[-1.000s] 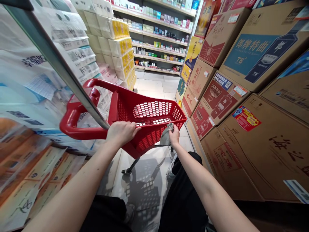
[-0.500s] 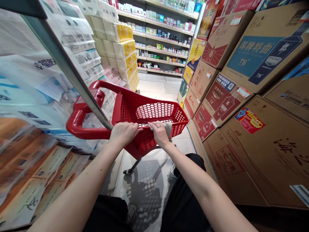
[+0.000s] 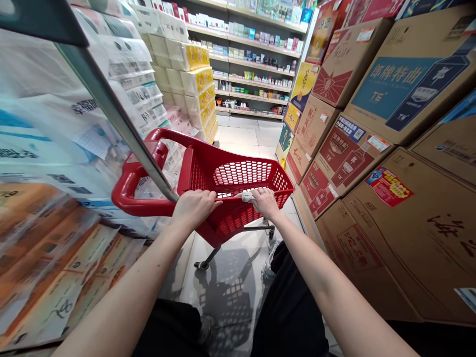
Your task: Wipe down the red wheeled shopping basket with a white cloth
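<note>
A red plastic shopping trolley basket (image 3: 238, 220) with a mesh-patterned bottom rolls ahead of me on small castors. My left hand (image 3: 194, 208) grips its near rim, just right of the curved red handle (image 3: 128, 194). My right hand (image 3: 267, 202) lies on the same rim further along, fingers closed. A crumpled grey cloth (image 3: 247, 198) pokes out from under those fingers. No other goods show inside the basket.
Printed liquor cartons (image 3: 405, 84) are stacked high along the right. A metal rail (image 3: 119, 119) slants past wrapped goods on the left. Yellow-labelled paper packs (image 3: 189, 84) stand ahead, with stocked shelves (image 3: 253, 64) beyond the tiled floor (image 3: 238, 136).
My right hand has slid back along the rim, away from my left hand, and the cloth now shows less. The basket and my view have moved slightly forward along the aisle.
</note>
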The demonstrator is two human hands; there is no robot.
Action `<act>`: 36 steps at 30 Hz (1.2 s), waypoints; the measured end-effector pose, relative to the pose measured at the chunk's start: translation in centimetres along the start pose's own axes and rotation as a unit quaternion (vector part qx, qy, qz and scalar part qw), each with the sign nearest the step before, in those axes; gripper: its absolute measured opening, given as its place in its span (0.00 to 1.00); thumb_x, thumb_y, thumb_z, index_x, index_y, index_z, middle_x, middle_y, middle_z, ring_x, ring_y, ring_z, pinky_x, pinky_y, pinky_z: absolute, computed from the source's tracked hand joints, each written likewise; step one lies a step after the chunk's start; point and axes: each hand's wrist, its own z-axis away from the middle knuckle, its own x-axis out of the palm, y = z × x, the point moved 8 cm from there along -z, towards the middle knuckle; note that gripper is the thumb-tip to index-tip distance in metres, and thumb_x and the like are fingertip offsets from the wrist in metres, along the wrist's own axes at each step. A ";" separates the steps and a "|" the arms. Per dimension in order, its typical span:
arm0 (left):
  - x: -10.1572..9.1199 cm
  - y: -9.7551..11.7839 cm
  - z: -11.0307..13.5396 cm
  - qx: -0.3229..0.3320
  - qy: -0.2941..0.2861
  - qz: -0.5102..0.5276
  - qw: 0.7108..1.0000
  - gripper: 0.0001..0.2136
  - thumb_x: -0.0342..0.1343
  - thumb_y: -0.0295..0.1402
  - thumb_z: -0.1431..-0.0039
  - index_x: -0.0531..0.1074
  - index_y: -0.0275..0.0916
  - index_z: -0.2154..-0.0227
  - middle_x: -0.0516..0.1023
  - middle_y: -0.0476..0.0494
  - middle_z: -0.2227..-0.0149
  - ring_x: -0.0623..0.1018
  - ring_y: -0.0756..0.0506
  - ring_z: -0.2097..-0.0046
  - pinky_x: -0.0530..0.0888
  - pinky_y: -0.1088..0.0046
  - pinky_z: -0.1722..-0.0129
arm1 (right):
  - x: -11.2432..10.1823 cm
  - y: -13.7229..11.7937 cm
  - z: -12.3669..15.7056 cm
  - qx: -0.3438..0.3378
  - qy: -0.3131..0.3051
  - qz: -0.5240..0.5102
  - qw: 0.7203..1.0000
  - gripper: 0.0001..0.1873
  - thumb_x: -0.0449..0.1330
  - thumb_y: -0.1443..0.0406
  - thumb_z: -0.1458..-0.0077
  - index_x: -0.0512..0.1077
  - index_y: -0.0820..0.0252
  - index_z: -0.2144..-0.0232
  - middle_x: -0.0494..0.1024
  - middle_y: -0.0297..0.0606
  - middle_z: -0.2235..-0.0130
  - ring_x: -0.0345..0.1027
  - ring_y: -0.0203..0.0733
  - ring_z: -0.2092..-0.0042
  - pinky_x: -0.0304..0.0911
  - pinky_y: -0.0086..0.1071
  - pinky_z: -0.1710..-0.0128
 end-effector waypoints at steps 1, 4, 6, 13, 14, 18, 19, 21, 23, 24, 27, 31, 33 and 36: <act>-0.4 0.3 0.0 0.015 0.009 0.000 1.000 0.16 0.43 0.41 0.37 0.71 0.37 0.70 0.75 0.38 0.70 0.75 0.39 0.66 0.63 0.64 0.69 | 0.1 0.3 0.0 -0.001 0.000 0.005 1.000 0.17 0.52 0.54 0.40 0.68 0.57 0.55 0.71 0.43 0.56 0.61 0.48 0.54 0.53 0.38 0.54; -1.4 1.1 0.8 0.065 0.040 0.017 0.997 0.14 0.44 0.38 0.37 0.72 0.37 0.64 0.76 0.37 0.65 0.75 0.40 0.60 0.66 0.62 0.61 | 0.3 0.6 -0.3 -0.017 -0.008 -0.008 1.000 0.15 0.51 0.54 0.39 0.67 0.57 0.56 0.72 0.41 0.58 0.61 0.46 0.55 0.52 0.37 0.56; -2.0 1.1 1.9 0.084 0.067 0.037 0.994 0.13 0.45 0.36 0.37 0.71 0.38 0.57 0.76 0.37 0.59 0.74 0.40 0.56 0.66 0.61 0.56 | 0.5 0.7 -0.5 -0.026 -0.017 -0.031 0.999 0.15 0.51 0.54 0.39 0.67 0.57 0.57 0.72 0.40 0.58 0.62 0.45 0.56 0.52 0.35 0.57; -3.5 -3.5 7.0 0.029 0.186 0.053 0.981 0.15 0.52 0.33 0.42 0.67 0.45 0.51 0.74 0.41 0.52 0.71 0.40 0.49 0.64 0.59 0.49 | 0.7 1.3 -0.7 -0.031 0.001 -0.084 0.996 0.15 0.52 0.54 0.41 0.68 0.57 0.58 0.72 0.38 0.60 0.62 0.45 0.56 0.51 0.36 0.56; -4.0 -4.8 7.4 -0.012 0.211 0.054 0.976 0.15 0.53 0.35 0.43 0.67 0.44 0.52 0.73 0.39 0.52 0.70 0.39 0.49 0.64 0.58 0.49 | 0.7 1.4 -0.7 -0.034 0.001 -0.086 0.996 0.15 0.52 0.54 0.41 0.68 0.57 0.57 0.72 0.38 0.60 0.62 0.45 0.56 0.51 0.36 0.56; -4.4 -8.5 7.3 -0.143 0.197 0.036 0.969 0.15 0.53 0.41 0.43 0.67 0.37 0.57 0.75 0.36 0.58 0.74 0.39 0.58 0.67 0.61 0.59 | 0.6 2.0 -0.7 -0.037 -0.004 -0.078 0.996 0.15 0.53 0.55 0.40 0.68 0.57 0.56 0.72 0.38 0.59 0.62 0.44 0.56 0.51 0.35 0.56; -4.1 -8.7 6.8 -0.147 0.161 0.015 0.976 0.14 0.51 0.42 0.42 0.68 0.36 0.60 0.76 0.38 0.64 0.74 0.40 0.62 0.66 0.62 0.62 | 0.5 2.2 -0.7 -0.037 -0.002 -0.073 0.997 0.15 0.53 0.56 0.40 0.68 0.56 0.55 0.72 0.39 0.58 0.62 0.44 0.56 0.52 0.35 0.56; -3.5 -8.3 5.8 -0.128 0.087 -0.032 0.987 0.13 0.47 0.42 0.39 0.68 0.38 0.69 0.74 0.42 0.73 0.74 0.41 0.68 0.63 0.63 0.66 | 0.3 1.9 -0.7 -0.040 0.004 -0.060 0.997 0.15 0.53 0.57 0.39 0.67 0.56 0.53 0.71 0.40 0.57 0.62 0.44 0.56 0.51 0.36 0.55; -3.1 -7.5 5.0 -0.098 0.047 -0.061 0.992 0.16 0.44 0.42 0.38 0.67 0.39 0.74 0.73 0.42 0.76 0.74 0.40 0.68 0.61 0.64 0.67 | -0.1 0.4 -1.0 -0.052 0.013 -0.053 0.997 0.15 0.52 0.58 0.39 0.67 0.57 0.53 0.71 0.41 0.58 0.61 0.45 0.56 0.52 0.36 0.55; -3.1 -7.2 4.7 -0.087 0.039 -0.067 0.993 0.17 0.43 0.42 0.37 0.67 0.39 0.76 0.74 0.41 0.76 0.74 0.40 0.68 0.60 0.64 0.68 | -0.3 -1.0 -1.2 -0.065 0.018 -0.055 0.996 0.16 0.51 0.57 0.38 0.67 0.58 0.53 0.71 0.42 0.58 0.61 0.45 0.56 0.53 0.37 0.55; -3.2 -6.8 4.2 -0.081 0.036 -0.072 0.993 0.18 0.41 0.42 0.37 0.67 0.38 0.76 0.74 0.40 0.76 0.74 0.40 0.68 0.59 0.65 0.68 | -0.9 -6.8 -1.9 -0.110 0.043 -0.083 0.989 0.18 0.49 0.55 0.37 0.65 0.59 0.51 0.71 0.43 0.59 0.61 0.45 0.57 0.55 0.37 0.56; -3.4 -6.4 4.0 -0.090 0.038 -0.061 0.993 0.19 0.41 0.42 0.37 0.69 0.37 0.75 0.75 0.39 0.76 0.75 0.39 0.68 0.58 0.65 0.68 | -1.8 -12.2 -2.5 -0.086 0.098 -0.125 0.984 0.20 0.47 0.55 0.37 0.62 0.57 0.47 0.70 0.42 0.54 0.60 0.45 0.55 0.55 0.38 0.54; -3.4 -6.2 4.0 -0.092 0.037 -0.056 0.993 0.19 0.41 0.42 0.37 0.69 0.37 0.75 0.75 0.39 0.76 0.74 0.39 0.68 0.58 0.65 0.68 | -1.6 -12.5 -2.4 -0.081 0.104 -0.143 0.981 0.19 0.47 0.57 0.37 0.62 0.56 0.47 0.69 0.41 0.54 0.60 0.45 0.55 0.55 0.38 0.53; -3.5 -6.0 4.0 -0.089 0.039 -0.055 0.994 0.19 0.41 0.42 0.37 0.70 0.37 0.75 0.75 0.39 0.75 0.74 0.39 0.67 0.58 0.65 0.68 | -0.9 -9.9 -1.9 -0.081 0.090 -0.147 0.982 0.16 0.48 0.62 0.37 0.63 0.57 0.48 0.70 0.41 0.55 0.60 0.44 0.54 0.54 0.37 0.52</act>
